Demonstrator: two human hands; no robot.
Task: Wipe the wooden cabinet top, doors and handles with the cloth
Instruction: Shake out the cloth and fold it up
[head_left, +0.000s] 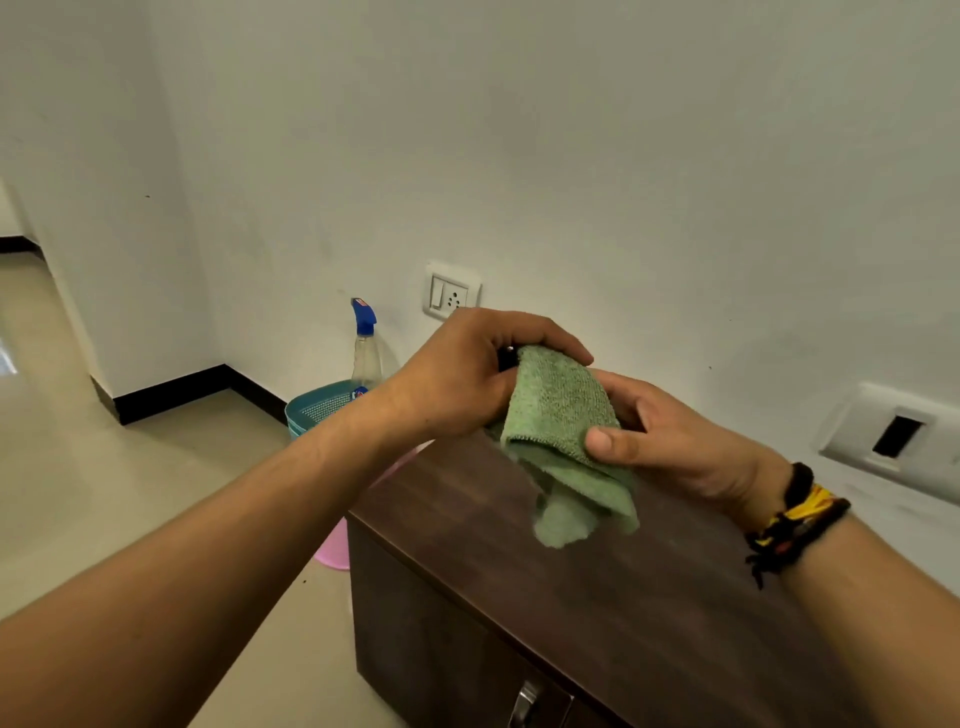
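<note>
A green cloth (563, 431) hangs folded in the air above the dark wooden cabinet top (597, 587). My left hand (467, 374) grips its upper edge from the left. My right hand (670, 441), with a black and yellow wristband, pinches the cloth's right side with the thumb on top. The cloth's lower corner dangles just above the wood. Below the top's front edge I see the cabinet door (431, 639) and a metal handle (524, 704) at the bottom of the view.
A spray bottle (365, 343) with a blue nozzle stands in a teal basket (317, 405) on the floor, left of the cabinet, over a pink tub (335, 545). A switch socket (451, 292) sits on the white wall behind; another wall plate (893, 436) is at right.
</note>
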